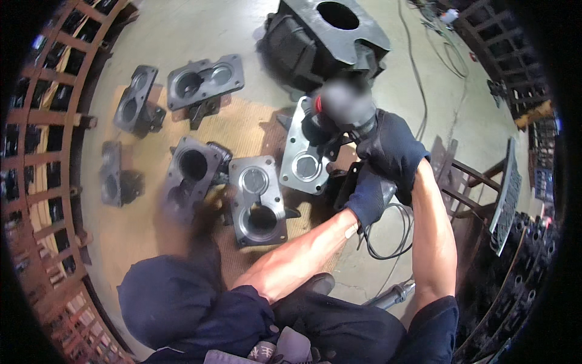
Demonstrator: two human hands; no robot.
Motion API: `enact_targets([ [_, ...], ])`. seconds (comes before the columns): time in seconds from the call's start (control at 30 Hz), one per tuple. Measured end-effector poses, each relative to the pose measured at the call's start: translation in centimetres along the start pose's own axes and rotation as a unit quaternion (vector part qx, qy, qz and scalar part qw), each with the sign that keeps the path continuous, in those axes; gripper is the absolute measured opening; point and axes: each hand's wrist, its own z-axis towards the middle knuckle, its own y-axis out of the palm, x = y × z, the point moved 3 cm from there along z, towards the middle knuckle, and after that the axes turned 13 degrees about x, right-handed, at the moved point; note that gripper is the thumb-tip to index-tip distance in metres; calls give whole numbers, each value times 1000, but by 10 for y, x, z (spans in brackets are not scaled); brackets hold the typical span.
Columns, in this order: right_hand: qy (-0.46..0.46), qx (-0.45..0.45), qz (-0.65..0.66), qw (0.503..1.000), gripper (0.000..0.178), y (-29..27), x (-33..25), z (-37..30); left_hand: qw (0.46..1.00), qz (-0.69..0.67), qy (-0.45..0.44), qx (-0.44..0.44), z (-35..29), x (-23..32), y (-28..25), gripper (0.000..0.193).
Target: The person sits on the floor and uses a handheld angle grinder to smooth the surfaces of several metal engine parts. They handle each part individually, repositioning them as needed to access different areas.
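Note:
Both my hands wear dark gloves and are closed around a corded power tool, grinder-like, with a blurred rounded head and a red part. My right hand wraps its body behind the head. Just below, my left hand closes around its rear part, near the black cord. Under the tool's head lies a bright metal casting with round openings, its upper end partly hidden. Beside it to the left sits a similar grey casting with two round openings and corner holes.
Several more castings stand on the brown cardboard at left. A large black housing with a round hole stands at the far side. Rusty racks line the left; a metal stand is at right. Cables cross the floor.

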Motion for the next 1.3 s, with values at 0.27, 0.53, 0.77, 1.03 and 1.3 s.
enact_targets([
  [0.27, -77, -67, 11, 995, 57, 16, -34, 0, 993, -18, -44, 105, -17, 19, -34, 31],
  [0.53, -79, -120, 57, 988, 60, 30, -43, -74, 785, -560, -193, 182, -79, -48, 29, 33],
  [0.77, -58, -41, 38, 997, 51, 22, -11, -139, 940, -316, -116, -46, -135, -43, 45, 53],
  [1.03, 27, 86, 168, 982, 32, 4, -6, -193, 724, 485, 162, 463, -171, 16, -237, 65],
  [1.3, 40, 73, 179, 980, 32, 16, -31, -236, 826, 506, -108, 224, -154, -23, -277, 62],
])
